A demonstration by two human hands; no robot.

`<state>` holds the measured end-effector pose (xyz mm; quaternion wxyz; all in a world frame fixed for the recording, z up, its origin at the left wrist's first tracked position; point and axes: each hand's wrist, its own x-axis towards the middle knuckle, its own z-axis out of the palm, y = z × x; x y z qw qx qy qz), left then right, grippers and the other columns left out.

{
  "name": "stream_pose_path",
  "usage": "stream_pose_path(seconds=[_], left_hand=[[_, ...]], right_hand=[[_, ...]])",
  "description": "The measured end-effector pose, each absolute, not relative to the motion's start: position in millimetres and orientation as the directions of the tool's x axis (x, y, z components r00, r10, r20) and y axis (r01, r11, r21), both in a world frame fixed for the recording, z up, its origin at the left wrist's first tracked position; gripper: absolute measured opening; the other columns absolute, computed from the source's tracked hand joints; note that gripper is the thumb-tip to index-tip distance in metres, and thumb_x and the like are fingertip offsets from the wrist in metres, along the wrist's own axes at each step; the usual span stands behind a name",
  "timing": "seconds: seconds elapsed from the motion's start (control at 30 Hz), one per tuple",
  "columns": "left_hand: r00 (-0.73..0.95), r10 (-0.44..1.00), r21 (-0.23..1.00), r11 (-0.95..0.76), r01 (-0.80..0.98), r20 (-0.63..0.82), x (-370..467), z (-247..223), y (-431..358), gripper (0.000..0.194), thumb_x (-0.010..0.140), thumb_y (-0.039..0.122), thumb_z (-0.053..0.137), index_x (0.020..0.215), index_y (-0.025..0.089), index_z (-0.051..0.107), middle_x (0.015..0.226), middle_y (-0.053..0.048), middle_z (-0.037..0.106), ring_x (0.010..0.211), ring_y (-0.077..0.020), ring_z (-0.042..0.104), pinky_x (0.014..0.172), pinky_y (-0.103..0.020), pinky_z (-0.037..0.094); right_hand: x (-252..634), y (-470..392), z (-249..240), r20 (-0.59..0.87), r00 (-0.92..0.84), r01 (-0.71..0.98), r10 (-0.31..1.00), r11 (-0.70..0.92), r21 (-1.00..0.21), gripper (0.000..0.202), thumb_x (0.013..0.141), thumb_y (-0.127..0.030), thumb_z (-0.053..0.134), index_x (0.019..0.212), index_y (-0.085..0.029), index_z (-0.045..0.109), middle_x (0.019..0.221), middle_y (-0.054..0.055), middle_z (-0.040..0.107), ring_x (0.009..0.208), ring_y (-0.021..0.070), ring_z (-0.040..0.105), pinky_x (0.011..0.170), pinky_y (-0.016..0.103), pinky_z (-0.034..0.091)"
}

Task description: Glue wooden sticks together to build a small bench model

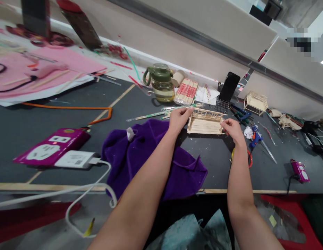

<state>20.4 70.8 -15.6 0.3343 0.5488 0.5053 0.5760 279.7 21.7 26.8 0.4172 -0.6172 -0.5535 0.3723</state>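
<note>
Grey worktop (pixel 215 170), and in from its far edge my left hand (pixel 180 119) and right hand (pixel 231 129) pinch a little stick model (pixel 205 127), floor and back railing seemingly done, front unrailed.

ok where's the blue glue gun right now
In the head view, the blue glue gun lies on the dark table, to the right of the right hand, with a crumpled white scrap at its left side.
</note>
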Motion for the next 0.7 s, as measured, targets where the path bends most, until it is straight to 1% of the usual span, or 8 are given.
stream_pose_path(seconds=[0.13, 0.27, 0.37, 0.5, 0.7], left_hand=[[-0.185, 0.945, 0.957, -0.245, 0.153, 0.271, 21.5, -18.2, 72.1, 0.048, 0.084, 0.057, 0.066, 0.056, 0.019, 0.057, 0.051, 0.003, 0.041, 0.056, -0.0139, 0.041, 0.054, -0.027, 0.031], [-0.228, 0.938, 0.964, -0.239, 0.117, 0.260, 24.6, -21.3, 73.3, 0.046, 0.083, 0.055, 0.068, 0.055, 0.020, 0.057, 0.052, 0.003, 0.042, 0.055, -0.0138, 0.044, 0.053, -0.026, 0.034], [-0.249, 0.939, 0.971, -0.223, 0.087, 0.238, 26.5, -22.0, 73.3, 0.045, 0.082, 0.054, 0.069, 0.056, 0.020, 0.058, 0.051, 0.003, 0.043, 0.053, -0.0135, 0.045, 0.051, -0.025, 0.036], [-0.253, 0.945, 0.978, -0.203, 0.043, 0.208, 27.6, -22.1, 72.5, 0.044, 0.081, 0.054, 0.070, 0.057, 0.020, 0.059, 0.051, 0.003, 0.045, 0.052, -0.0135, 0.046, 0.048, -0.024, 0.038], [-0.247, 0.950, 0.980, -0.197, 0.010, 0.193, 27.6, -23.5, 72.9, 0.043, 0.079, 0.056, 0.072, 0.059, 0.019, 0.061, 0.053, 0.001, 0.052, 0.054, -0.0145, 0.052, 0.049, -0.024, 0.043]], right_hand=[[277.5, 20.8, 28.8, -0.012, 0.094, 0.347, 0.995, -0.045, -0.937, 0.037, 0.067, -0.052, 0.078, 0.075, -0.019, 0.065, 0.056, -0.004, 0.060, 0.047, 0.0103, 0.053, 0.037, 0.019, 0.040], [275.2, 18.9, 30.1, -0.043, 0.090, 0.291, 0.995, -0.068, -0.954, 0.034, 0.068, -0.048, 0.079, 0.075, -0.019, 0.065, 0.057, -0.004, 0.060, 0.050, 0.0109, 0.057, 0.038, 0.019, 0.047], [274.2, 17.7, 30.6, -0.054, 0.085, 0.259, 0.995, -0.074, -0.963, 0.032, 0.068, -0.046, 0.079, 0.074, -0.019, 0.065, 0.056, -0.005, 0.059, 0.050, 0.0109, 0.057, 0.039, 0.020, 0.050], [274.9, 16.8, 31.3, -0.054, 0.089, 0.256, 0.995, -0.075, -0.964, 0.030, 0.068, -0.045, 0.078, 0.074, -0.018, 0.065, 0.056, -0.005, 0.058, 0.051, 0.0108, 0.057, 0.040, 0.020, 0.052], [276.1, 16.5, 33.5, -0.063, 0.108, 0.267, 0.992, -0.090, -0.960, 0.029, 0.070, -0.043, 0.078, 0.073, -0.018, 0.065, 0.057, -0.004, 0.058, 0.052, 0.0107, 0.058, 0.040, 0.020, 0.052]])
